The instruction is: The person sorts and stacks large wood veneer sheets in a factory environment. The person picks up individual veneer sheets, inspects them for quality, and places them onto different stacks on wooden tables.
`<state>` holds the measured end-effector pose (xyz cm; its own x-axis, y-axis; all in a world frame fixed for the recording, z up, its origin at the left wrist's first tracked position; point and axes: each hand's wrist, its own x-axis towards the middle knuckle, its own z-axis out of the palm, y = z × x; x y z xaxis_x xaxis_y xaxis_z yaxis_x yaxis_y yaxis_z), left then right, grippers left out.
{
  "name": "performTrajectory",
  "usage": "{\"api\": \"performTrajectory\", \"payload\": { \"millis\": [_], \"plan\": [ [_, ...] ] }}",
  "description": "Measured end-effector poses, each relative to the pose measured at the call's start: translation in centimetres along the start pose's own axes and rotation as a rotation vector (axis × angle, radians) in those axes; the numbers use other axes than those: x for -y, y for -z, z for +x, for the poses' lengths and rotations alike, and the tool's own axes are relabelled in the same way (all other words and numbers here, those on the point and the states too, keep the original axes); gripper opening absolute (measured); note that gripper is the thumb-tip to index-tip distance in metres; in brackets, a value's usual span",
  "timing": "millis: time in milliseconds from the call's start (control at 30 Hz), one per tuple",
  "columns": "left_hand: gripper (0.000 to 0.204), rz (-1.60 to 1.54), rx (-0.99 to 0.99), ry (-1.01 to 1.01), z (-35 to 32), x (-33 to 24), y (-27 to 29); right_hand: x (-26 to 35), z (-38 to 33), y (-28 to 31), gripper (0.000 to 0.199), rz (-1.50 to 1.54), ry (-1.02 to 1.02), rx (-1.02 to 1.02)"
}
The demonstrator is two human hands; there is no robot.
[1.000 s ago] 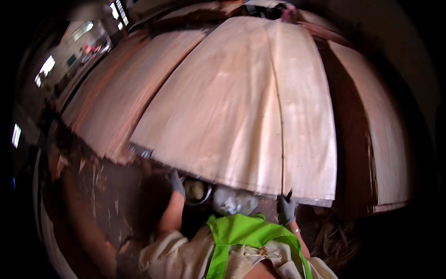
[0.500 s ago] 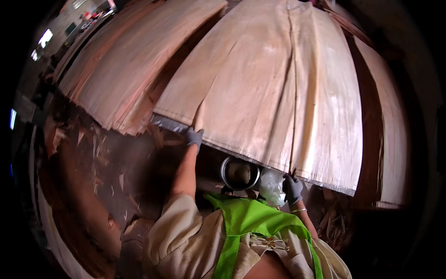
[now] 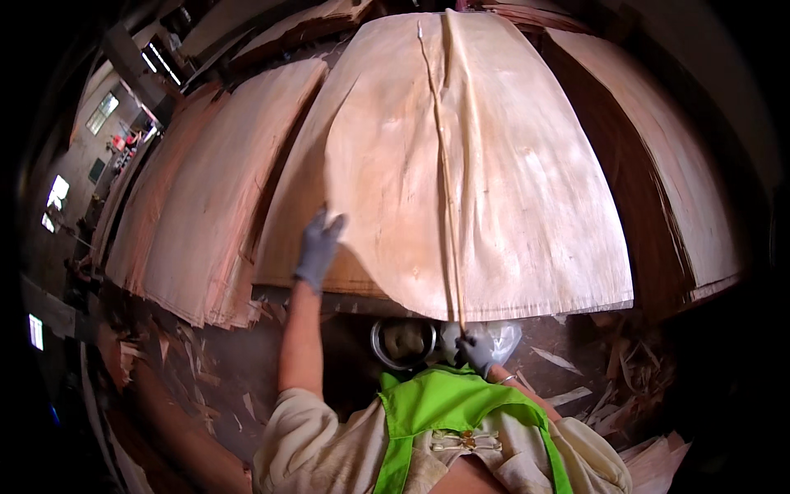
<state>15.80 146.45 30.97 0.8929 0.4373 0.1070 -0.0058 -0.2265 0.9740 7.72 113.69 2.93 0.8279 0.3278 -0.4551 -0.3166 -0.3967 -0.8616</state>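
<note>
A large pale veneer sheet (image 3: 527,214) lies on top of a stack in front of me, with a long split running down its middle. My left hand (image 3: 317,247), in a grey glove, lies flat on the sheet's left part with fingers spread. Also grey-gloved, my right hand (image 3: 476,350) is closed at the sheet's near edge, pinching the lower end of a thin wooden strip (image 3: 444,189) that runs up along the split. I wear a bright green vest (image 3: 444,407).
More veneer stacks lie to the left (image 3: 206,239) and right (image 3: 658,165). Below the near edge sit a round metal bowl (image 3: 403,342) and a clear plastic bag (image 3: 506,336). Wood scraps (image 3: 592,387) litter the dark floor.
My left hand has left the sheet's near edge and moved up onto its top surface. My right hand stays at the near edge, now holding the thin strip.
</note>
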Motion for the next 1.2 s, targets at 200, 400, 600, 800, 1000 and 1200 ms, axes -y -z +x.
{"api": "performTrajectory", "payload": {
  "millis": [200,400,600,800,1000,1200],
  "plan": [
    [0.027,0.962,0.670,-0.504,0.3,-0.1,-28.6,-2.0,0.4,1.3,0.033,-0.094,-0.019,0.363],
    [0.025,1.173,0.822,-0.526,-5.8,13.4,-40.9,0.2,-0.1,3.9,0.031,0.153,-0.055,0.543],
    [0.024,1.068,1.074,-0.619,-9.2,9.5,-35.1,1.2,0.9,5.3,0.033,0.197,-0.047,0.497],
    [0.034,0.686,0.964,-0.729,-9.2,7.5,-23.5,4.3,0.0,5.2,0.032,0.204,-0.071,0.333],
    [0.032,-0.564,0.495,0.643,-19.2,17.2,-13.5,6.7,-3.4,5.0,0.032,0.140,-0.026,0.357],
    [0.046,-0.851,0.855,0.897,-22.0,16.5,-15.2,13.9,0.8,10.3,0.034,-0.612,0.372,-0.141]
  ]
}}
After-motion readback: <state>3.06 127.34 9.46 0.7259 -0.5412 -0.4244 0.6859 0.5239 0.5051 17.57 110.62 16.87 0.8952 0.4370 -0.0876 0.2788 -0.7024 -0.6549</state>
